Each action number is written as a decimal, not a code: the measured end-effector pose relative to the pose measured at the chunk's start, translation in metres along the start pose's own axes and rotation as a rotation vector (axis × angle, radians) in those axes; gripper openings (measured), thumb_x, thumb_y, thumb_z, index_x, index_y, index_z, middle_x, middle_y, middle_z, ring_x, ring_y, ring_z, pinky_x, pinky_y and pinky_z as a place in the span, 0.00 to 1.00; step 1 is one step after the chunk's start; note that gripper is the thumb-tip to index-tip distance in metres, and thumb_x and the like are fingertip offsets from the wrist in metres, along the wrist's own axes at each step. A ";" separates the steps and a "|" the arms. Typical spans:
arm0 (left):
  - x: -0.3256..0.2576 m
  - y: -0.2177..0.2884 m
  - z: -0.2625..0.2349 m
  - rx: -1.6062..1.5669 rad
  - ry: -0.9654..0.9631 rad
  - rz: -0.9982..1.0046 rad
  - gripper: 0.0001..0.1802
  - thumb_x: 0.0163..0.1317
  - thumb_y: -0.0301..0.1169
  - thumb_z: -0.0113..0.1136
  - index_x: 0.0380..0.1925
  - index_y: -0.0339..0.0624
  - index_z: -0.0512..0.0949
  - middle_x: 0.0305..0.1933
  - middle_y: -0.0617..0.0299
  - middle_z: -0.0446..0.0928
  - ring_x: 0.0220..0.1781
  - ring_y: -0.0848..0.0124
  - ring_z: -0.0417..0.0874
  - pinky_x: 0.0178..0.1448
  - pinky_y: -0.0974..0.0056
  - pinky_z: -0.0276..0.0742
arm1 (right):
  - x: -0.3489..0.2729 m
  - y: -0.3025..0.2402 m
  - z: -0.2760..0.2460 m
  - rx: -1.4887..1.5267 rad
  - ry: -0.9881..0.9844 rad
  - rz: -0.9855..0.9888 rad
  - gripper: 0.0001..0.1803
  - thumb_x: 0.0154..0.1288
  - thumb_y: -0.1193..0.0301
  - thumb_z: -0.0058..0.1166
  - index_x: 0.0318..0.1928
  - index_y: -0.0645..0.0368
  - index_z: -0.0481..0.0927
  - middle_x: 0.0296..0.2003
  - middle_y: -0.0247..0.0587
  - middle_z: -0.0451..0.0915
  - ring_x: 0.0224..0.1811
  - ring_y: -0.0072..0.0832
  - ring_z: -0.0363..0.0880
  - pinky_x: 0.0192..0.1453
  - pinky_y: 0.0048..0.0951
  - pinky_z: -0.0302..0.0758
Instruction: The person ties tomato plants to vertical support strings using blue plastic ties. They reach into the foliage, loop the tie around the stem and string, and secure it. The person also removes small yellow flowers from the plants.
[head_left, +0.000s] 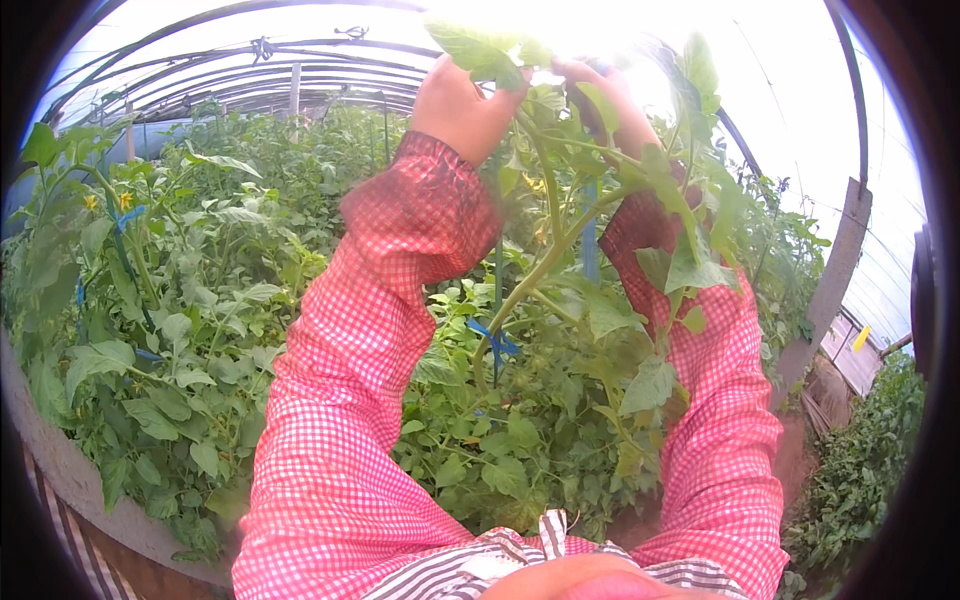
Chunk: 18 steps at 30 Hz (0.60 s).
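Nearest the lens, along the lower edge, a blurred patch of the wearer's skin and black-and-white striped cloth; beyond, two red-checked sleeves, stretched up and away over the greenery. At their ends, high in the view, left hand and right hand, side by side with only a narrow gap between.

Below that gap, the leafy stem: long axis rising from a blue tie in the middle of the view, slanting up and rightward between the sleeves, then forking. From the fork, one upright shoot, leaning a little left at its top, so nearer to the left hand's thumb; and one side branch, running off to the right, toward the right wrist. Behind the fork, a hanging blue strip. Over the left fingertips, a broad leaf; across part of the right hand, more foliage.

Left fingers bent inward, right thumb pointing toward them. Cannot tell, through glare and leaves, about a firm hold in either hand.
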<state>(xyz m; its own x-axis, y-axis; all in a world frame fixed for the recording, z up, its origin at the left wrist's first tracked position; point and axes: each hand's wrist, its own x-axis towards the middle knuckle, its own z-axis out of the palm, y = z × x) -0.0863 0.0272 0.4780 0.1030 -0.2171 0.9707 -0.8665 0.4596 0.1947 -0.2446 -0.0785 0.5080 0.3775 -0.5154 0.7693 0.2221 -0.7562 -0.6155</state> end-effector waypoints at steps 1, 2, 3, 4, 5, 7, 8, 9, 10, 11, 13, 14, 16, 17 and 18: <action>-0.006 -0.006 0.001 -0.038 0.088 0.053 0.24 0.54 0.44 0.61 0.45 0.36 0.74 0.40 0.52 0.78 0.42 0.63 0.80 0.45 0.61 0.75 | -0.003 0.003 0.001 0.064 -0.001 0.000 0.18 0.59 0.60 0.58 0.45 0.59 0.80 0.33 0.32 0.79 0.32 0.19 0.74 0.36 0.23 0.70; -0.011 -0.012 0.003 -0.075 0.177 0.104 0.24 0.54 0.42 0.63 0.45 0.36 0.74 0.41 0.52 0.77 0.43 0.64 0.79 0.46 0.62 0.74 | -0.006 0.006 0.002 0.052 0.006 0.044 0.18 0.59 0.60 0.59 0.44 0.58 0.81 0.33 0.33 0.80 0.33 0.21 0.76 0.37 0.24 0.71; -0.017 -0.018 0.004 -0.117 0.197 0.046 0.22 0.54 0.36 0.63 0.46 0.35 0.73 0.45 0.54 0.76 0.44 0.67 0.78 0.47 0.63 0.74 | -0.011 0.012 0.003 0.075 0.019 0.069 0.18 0.58 0.60 0.59 0.43 0.58 0.81 0.32 0.33 0.79 0.31 0.21 0.77 0.37 0.24 0.71; -0.019 -0.024 0.006 -0.237 0.175 -0.029 0.21 0.55 0.34 0.62 0.46 0.35 0.73 0.44 0.55 0.76 0.44 0.68 0.78 0.47 0.63 0.74 | -0.015 0.018 0.004 0.098 0.032 0.096 0.17 0.58 0.59 0.60 0.42 0.58 0.82 0.31 0.33 0.79 0.30 0.22 0.77 0.36 0.24 0.71; -0.020 -0.030 0.007 -0.358 0.151 -0.104 0.19 0.56 0.33 0.61 0.46 0.36 0.73 0.44 0.56 0.76 0.44 0.68 0.78 0.46 0.63 0.74 | -0.018 0.026 0.006 0.274 0.029 0.110 0.18 0.59 0.58 0.58 0.43 0.59 0.81 0.32 0.33 0.80 0.30 0.22 0.76 0.36 0.25 0.72; -0.021 -0.041 0.011 -0.541 0.039 -0.286 0.14 0.61 0.30 0.55 0.46 0.38 0.74 0.46 0.59 0.77 0.44 0.70 0.78 0.45 0.65 0.74 | -0.020 0.041 0.008 0.238 -0.001 0.073 0.20 0.61 0.57 0.56 0.45 0.59 0.81 0.33 0.35 0.80 0.30 0.23 0.77 0.36 0.26 0.73; -0.022 -0.047 0.013 -0.582 -0.041 -0.330 0.14 0.62 0.30 0.54 0.47 0.39 0.74 0.47 0.60 0.77 0.45 0.70 0.78 0.45 0.66 0.74 | -0.017 0.047 0.009 0.203 0.003 0.117 0.20 0.61 0.57 0.55 0.45 0.59 0.80 0.33 0.35 0.80 0.31 0.23 0.76 0.37 0.26 0.73; -0.023 -0.051 0.016 -0.625 -0.130 -0.416 0.14 0.63 0.31 0.53 0.47 0.40 0.74 0.47 0.60 0.77 0.45 0.70 0.78 0.46 0.66 0.74 | -0.013 0.053 0.011 0.226 -0.031 0.192 0.20 0.61 0.57 0.55 0.45 0.60 0.80 0.34 0.35 0.80 0.31 0.24 0.76 0.38 0.27 0.72; -0.023 -0.055 0.020 -0.666 -0.219 -0.502 0.13 0.65 0.32 0.53 0.48 0.40 0.74 0.48 0.61 0.77 0.45 0.70 0.78 0.46 0.67 0.74 | -0.008 0.059 0.012 0.166 -0.031 0.129 0.20 0.61 0.57 0.55 0.45 0.60 0.80 0.34 0.36 0.80 0.32 0.24 0.76 0.38 0.27 0.72; -0.023 -0.058 0.024 -0.686 -0.250 -0.546 0.15 0.67 0.36 0.51 0.49 0.41 0.75 0.50 0.61 0.77 0.49 0.68 0.78 0.50 0.63 0.73 | 0.000 0.065 0.015 0.129 -0.041 0.143 0.20 0.61 0.57 0.55 0.46 0.60 0.80 0.34 0.36 0.79 0.32 0.24 0.76 0.39 0.27 0.72; -0.018 -0.063 0.033 -0.807 -0.246 -0.787 0.21 0.67 0.43 0.50 0.52 0.39 0.72 0.55 0.57 0.74 0.52 0.68 0.75 0.56 0.62 0.67 | 0.015 0.076 0.022 0.077 -0.068 0.188 0.21 0.62 0.57 0.55 0.46 0.60 0.79 0.35 0.36 0.79 0.33 0.24 0.76 0.40 0.27 0.72; -0.014 -0.066 0.037 -0.873 -0.245 -0.903 0.25 0.66 0.46 0.50 0.54 0.39 0.71 0.58 0.55 0.72 0.53 0.67 0.74 0.59 0.61 0.64 | 0.019 0.084 0.024 0.046 -0.077 0.213 0.21 0.62 0.57 0.54 0.46 0.61 0.79 0.35 0.37 0.79 0.34 0.25 0.75 0.40 0.27 0.72; -0.007 -0.072 0.041 -0.960 -0.280 -0.992 0.30 0.65 0.49 0.50 0.56 0.36 0.68 0.58 0.52 0.71 0.54 0.64 0.72 0.63 0.61 0.61 | 0.033 0.097 0.031 0.003 -0.105 0.263 0.21 0.62 0.57 0.54 0.47 0.61 0.78 0.36 0.37 0.79 0.35 0.25 0.75 0.42 0.27 0.72; -0.005 -0.076 0.041 -0.970 -0.298 -1.002 0.30 0.65 0.49 0.51 0.57 0.37 0.68 0.57 0.52 0.72 0.52 0.65 0.72 0.62 0.61 0.62 | 0.038 0.104 0.034 -0.017 -0.114 0.284 0.21 0.63 0.57 0.54 0.47 0.61 0.78 0.36 0.38 0.79 0.35 0.25 0.75 0.42 0.28 0.72; -0.002 -0.080 0.041 -0.967 -0.305 -1.021 0.30 0.65 0.48 0.52 0.57 0.37 0.67 0.55 0.52 0.72 0.50 0.65 0.72 0.60 0.62 0.63 | 0.041 0.112 0.035 -0.038 -0.123 0.301 0.22 0.63 0.57 0.54 0.48 0.62 0.78 0.37 0.38 0.79 0.36 0.25 0.75 0.43 0.28 0.71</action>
<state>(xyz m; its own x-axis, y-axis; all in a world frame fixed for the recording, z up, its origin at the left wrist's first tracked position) -0.0369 -0.0445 0.4544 0.2514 -0.9178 0.3073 0.1990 0.3597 0.9116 -0.1726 -0.1696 0.4646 0.5278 -0.6673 0.5255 0.0512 -0.5926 -0.8039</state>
